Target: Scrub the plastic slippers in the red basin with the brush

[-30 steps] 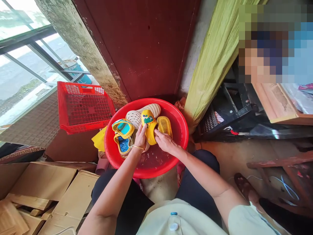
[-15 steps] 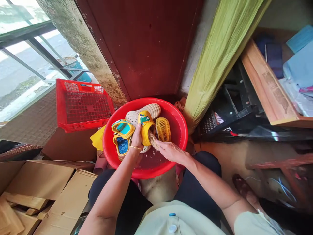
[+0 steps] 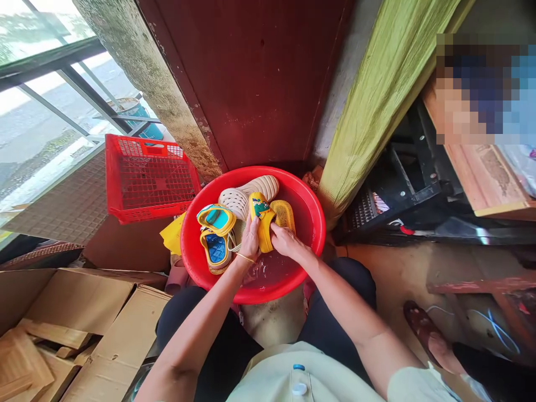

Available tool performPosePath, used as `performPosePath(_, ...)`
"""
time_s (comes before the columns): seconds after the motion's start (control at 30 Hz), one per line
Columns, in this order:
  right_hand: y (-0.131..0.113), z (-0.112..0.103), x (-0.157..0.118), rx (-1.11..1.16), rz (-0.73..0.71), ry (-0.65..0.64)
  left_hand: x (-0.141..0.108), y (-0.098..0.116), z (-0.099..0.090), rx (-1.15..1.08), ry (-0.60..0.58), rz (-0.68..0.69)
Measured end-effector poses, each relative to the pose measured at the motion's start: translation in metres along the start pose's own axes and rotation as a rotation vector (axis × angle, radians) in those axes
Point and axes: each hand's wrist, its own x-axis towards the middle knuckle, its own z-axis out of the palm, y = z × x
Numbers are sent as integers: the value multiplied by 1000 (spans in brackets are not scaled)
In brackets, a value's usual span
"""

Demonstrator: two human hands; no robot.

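Observation:
A yellow children's clog [image 3: 266, 230] with a green dinosaur picture is tilted over the red basin [image 3: 322, 223]. My left hand [image 3: 250, 240] is closed round its left side. My right hand [image 3: 286, 241] is closed, with its fingers at the opening of the clog; the scrub brush it held a moment earlier is now hidden by the hand and clog. Just behind lies another yellow clog [image 3: 285, 215], sole up. Left of my hands are a clog with a teal lining [image 3: 215, 219] and one with a blue insole [image 3: 216, 248]. Beige clogs [image 3: 234, 201] lie at the back of the basin.
A red plastic crate [image 3: 153, 178] stands left of the basin, near a cardboard box [image 3: 113, 329] with wood pieces. Behind is a dark red door [image 3: 251, 84]. A green curtain [image 3: 368, 106] hangs at the right. Another person's foot [image 3: 425, 329] shows at lower right.
My right hand has moved in closer to the clog, and the brush has gone out of sight. The clog is turned a little more upright. The whole view has shifted slightly.

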Motion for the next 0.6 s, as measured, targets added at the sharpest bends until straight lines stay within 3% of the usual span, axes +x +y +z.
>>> performPosePath(0.13, 6, -13, -23, 71, -83, -112, 5, 4, -9, 28, 38, 24)
performPosePath(0.37, 29, -12, -61, 104, -109, -144, 12, 17, -9, -18, 14, 61)
performPosePath(0.5, 44, -35, -78, 196, -46, -180, 16, 24, -7, -43, -10, 41)
performPosePath(0.6, 54, -57, -86, 242, 6, -193, 18, 33, -10, -55, 69, 59)
